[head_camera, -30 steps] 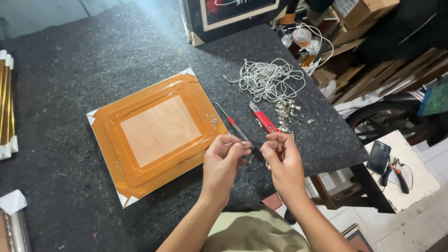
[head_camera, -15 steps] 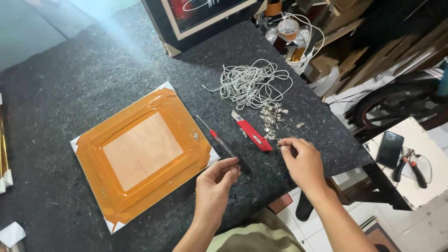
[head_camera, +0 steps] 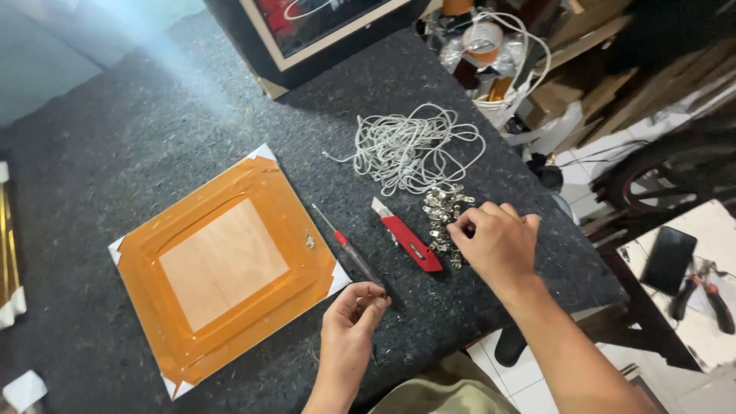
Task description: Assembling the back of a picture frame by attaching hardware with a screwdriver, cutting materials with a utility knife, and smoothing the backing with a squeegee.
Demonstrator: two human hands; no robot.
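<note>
Grey felt table, right hand on metal hangers — left hand pinching

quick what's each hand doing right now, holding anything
Left hand: fingers pinched shut by the screwdriver; anything held is too small to tell.
Right hand: curled over the metal hangers, grip hidden.

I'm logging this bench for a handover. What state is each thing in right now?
Left hand: fingers pinched, by the screwdriver's handle.
Right hand: on the metal hangers, a loose pile.
Screwdriver: lying flat.
Red utility knife: lying flat.
White cord: tangled heap.
Frame back: taped in orange, lying flat.
</note>
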